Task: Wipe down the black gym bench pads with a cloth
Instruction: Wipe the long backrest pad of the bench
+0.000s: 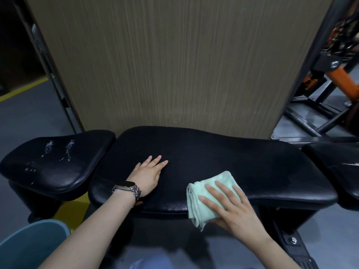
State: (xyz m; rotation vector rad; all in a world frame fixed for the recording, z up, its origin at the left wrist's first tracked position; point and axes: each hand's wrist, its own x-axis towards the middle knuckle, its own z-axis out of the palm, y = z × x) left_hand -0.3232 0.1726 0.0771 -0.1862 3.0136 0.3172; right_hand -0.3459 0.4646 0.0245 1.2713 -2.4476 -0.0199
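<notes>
While a wood-grain panel (174,65) rises right behind the bench, a smaller seat pad (56,162) flecked with white marks sits to the left, a blue bin (33,243) stands below it, and orange-and-black gym equipment (330,74) crowds the right. On the long black pad (213,158), this surface's near edge carries the folded mint-green cloth (206,199). The right hand (233,208) presses it flat, fingers (211,191) straight and slightly spread. The left hand (148,175), wearing a wristwatch (127,188), rests flat just left of the cloth, fingers together.
</notes>
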